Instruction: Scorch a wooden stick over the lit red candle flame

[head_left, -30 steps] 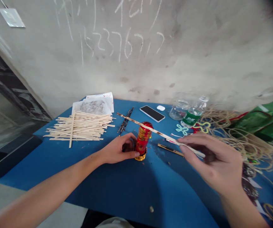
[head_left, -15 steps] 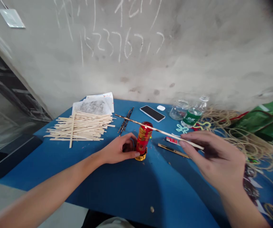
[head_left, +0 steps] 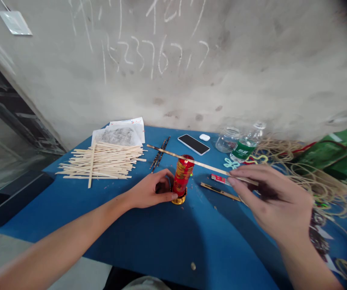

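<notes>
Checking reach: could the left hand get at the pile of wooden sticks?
Probably yes: only blue tabletop lies between the left hand, at the red cylinder, and the pile of wooden sticks.

A blue table (head_left: 149, 237) stands against the wall at twelve o'clock, carrying a heap of flat wooden sticks (head_left: 100, 165) at nine o'clock, printed papers (head_left: 119, 136) at eleven, and a few dark sticks (head_left: 160, 152) beside them. A smartphone (head_left: 194, 144), a white earbud case (head_left: 204, 137), a glass jar (head_left: 227, 139) and a plastic water bottle (head_left: 244, 145) sit from twelve to one. A red-and-gold cylinder (head_left: 182, 177) stands upright mid-table, with a utility knife (head_left: 220, 191) and a red packet (head_left: 218, 178) near it towards three, and tangled twine (head_left: 318, 181) spreads beyond them.
</notes>
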`<state>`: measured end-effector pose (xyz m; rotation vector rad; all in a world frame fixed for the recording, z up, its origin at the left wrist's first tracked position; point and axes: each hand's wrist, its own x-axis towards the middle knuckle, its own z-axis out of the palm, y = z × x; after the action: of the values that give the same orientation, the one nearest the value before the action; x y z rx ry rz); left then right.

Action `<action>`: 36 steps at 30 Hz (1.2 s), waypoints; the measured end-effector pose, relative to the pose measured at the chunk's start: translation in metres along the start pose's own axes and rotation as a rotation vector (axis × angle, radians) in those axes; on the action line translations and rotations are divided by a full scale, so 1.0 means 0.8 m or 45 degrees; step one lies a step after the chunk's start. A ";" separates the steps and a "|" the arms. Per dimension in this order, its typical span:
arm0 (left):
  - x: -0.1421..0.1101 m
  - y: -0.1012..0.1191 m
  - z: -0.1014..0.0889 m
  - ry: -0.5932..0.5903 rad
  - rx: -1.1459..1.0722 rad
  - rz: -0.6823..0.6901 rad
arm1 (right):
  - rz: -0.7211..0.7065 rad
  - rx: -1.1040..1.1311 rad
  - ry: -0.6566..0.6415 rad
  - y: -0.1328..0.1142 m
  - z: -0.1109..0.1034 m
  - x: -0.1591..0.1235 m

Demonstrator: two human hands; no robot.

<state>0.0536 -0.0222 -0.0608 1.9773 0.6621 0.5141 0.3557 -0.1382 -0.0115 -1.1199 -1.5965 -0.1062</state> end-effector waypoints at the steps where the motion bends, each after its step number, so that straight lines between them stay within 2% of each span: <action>1: 0.000 0.000 0.000 0.001 -0.001 -0.001 | -0.005 -0.006 -0.009 0.000 0.000 0.000; 18: 0.000 0.001 0.000 -0.003 0.000 -0.010 | -0.063 -0.016 -0.059 -0.005 -0.001 0.003; 29: 0.000 -0.001 0.000 0.000 0.013 -0.013 | 0.148 0.028 -0.023 0.002 -0.003 -0.008; 36: 0.000 -0.002 0.000 -0.001 -0.004 -0.003 | 0.085 0.034 -0.045 -0.001 -0.002 -0.007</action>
<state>0.0529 -0.0216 -0.0621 1.9733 0.6627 0.5129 0.3560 -0.1428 -0.0148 -1.1588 -1.5854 -0.0212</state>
